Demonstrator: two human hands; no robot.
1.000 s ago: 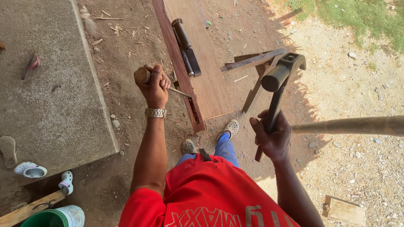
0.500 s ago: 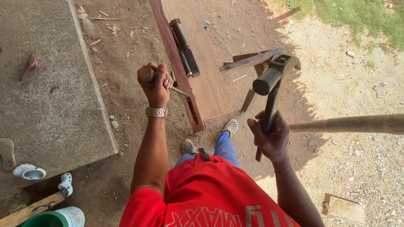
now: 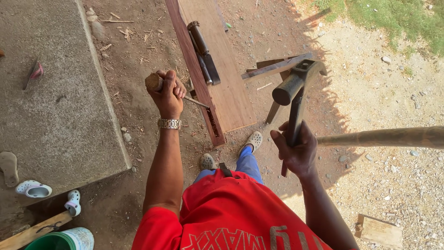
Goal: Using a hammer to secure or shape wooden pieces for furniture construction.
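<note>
My left hand (image 3: 167, 92) grips a chisel (image 3: 159, 84) by its round wooden handle; its thin blade slants down to the right toward a slot (image 3: 212, 121) in the edge of a long brown wooden plank (image 3: 217, 69). My right hand (image 3: 297, 150) holds a dark metal hammer (image 3: 296, 90) by its shaft, head raised to the right of the plank. A dark tool (image 3: 203, 53) lies on top of the plank. I wear a red shirt, blue trousers and light clogs.
A grey concrete slab (image 3: 51, 97) lies at the left on bare dirt, with clogs (image 3: 34, 189) near its corner. A wooden trestle (image 3: 275, 69) holds the plank up. A round wooden pole (image 3: 388, 137) crosses at right. A green bucket (image 3: 60, 240) stands bottom left, a wood block (image 3: 379, 230) bottom right.
My right hand has brought the hammer a little lower and leftward, toward the chisel. My left hand keeps the chisel in place at the plank's edge.
</note>
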